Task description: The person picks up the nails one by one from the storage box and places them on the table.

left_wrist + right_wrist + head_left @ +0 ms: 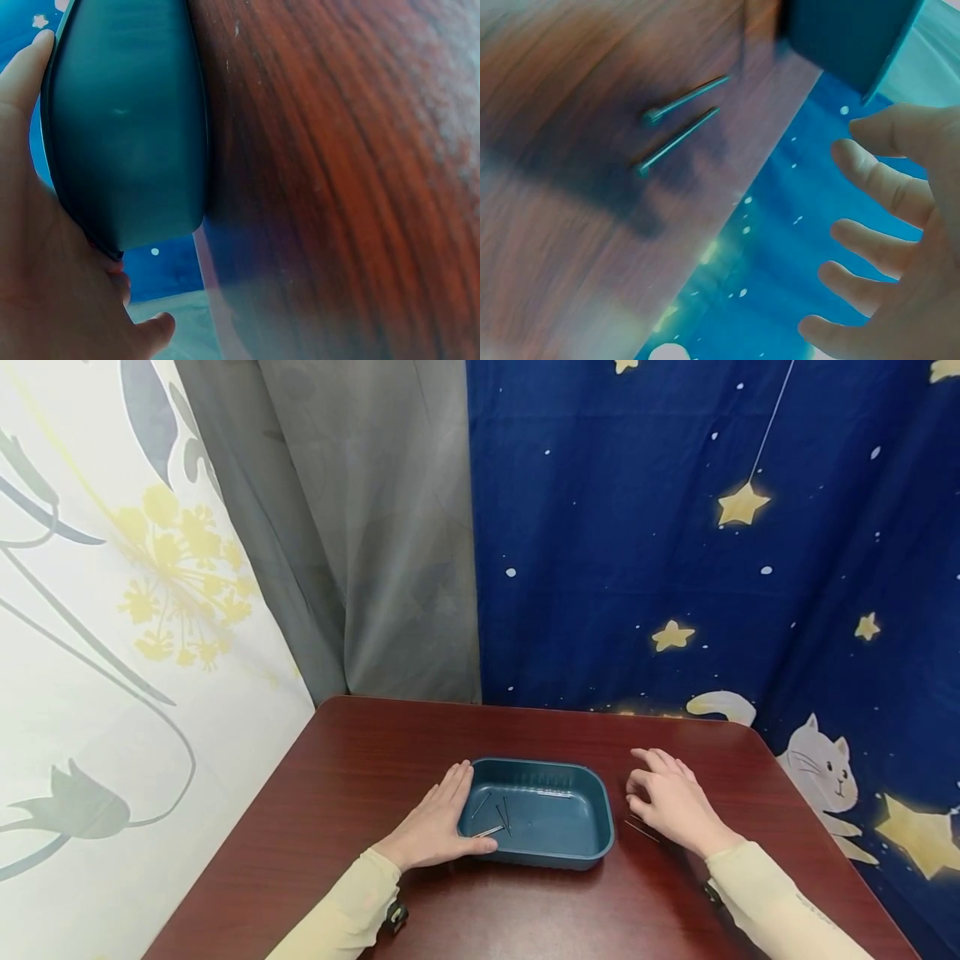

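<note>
A dark teal plastic tray (547,861) stands on the table, with several thin nails (507,812) lying in its left part. My left hand (433,828) rests along its left side, fingers straight and thumb over the near rim. From the left wrist view, that hand (45,232) touches the tray's rim (51,142). Right of the tray, my right hand (670,802) hovers with loosely bent fingers and holds nothing. Beneath it two nails lie on the table, a nearer nail (681,140) and another nail (690,98), side by side and apart.
The reddish-brown wooden table (375,743) has rounded far corners. Behind it hang a grey curtain (405,568) and a blue curtain (600,568) with stars and a cat. A white floral cloth (97,718) hangs at the left.
</note>
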Demonstrator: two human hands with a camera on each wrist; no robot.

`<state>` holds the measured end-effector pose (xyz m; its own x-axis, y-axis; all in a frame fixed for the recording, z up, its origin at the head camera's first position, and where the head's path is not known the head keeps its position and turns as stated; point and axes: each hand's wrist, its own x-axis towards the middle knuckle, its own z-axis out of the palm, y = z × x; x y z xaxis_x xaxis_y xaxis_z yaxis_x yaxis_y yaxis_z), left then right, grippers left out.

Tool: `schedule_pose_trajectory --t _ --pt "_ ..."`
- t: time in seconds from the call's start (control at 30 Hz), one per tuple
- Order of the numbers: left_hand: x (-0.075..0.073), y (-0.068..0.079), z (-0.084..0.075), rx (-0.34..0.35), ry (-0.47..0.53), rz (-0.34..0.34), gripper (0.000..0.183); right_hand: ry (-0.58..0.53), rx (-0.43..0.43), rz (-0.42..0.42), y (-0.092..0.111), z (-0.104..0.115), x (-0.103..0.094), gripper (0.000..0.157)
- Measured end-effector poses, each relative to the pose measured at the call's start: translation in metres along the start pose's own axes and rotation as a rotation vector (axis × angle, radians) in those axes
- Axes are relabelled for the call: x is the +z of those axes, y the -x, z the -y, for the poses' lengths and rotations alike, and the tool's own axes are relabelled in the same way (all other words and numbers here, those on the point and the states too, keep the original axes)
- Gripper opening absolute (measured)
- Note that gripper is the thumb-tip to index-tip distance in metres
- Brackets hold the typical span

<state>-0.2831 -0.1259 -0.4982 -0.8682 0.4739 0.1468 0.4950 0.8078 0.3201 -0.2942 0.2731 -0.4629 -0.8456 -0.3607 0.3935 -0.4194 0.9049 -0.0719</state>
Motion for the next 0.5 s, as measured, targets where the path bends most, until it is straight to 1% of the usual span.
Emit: schedule_pose_trajectory --t 0.2,0.37,0.5 --pt "0.002 0.001 0.0 -0.003 0.004 0.008 0.115 -0.016 -0.021 -0.027 -0.012 0.017 -0.001 0.011" --pt "0.001 0.0 0.0 0.004 -0.007 0.007 0.114 -0.036 -0.044 -0.021 -0.022 0.033 0.0 0.01" --pt "0.0 -0.001 0.0 0.008 -0.012 0.005 0.114 -0.037 -0.087 -0.007 -0.033 0.044 0.004 0.011"
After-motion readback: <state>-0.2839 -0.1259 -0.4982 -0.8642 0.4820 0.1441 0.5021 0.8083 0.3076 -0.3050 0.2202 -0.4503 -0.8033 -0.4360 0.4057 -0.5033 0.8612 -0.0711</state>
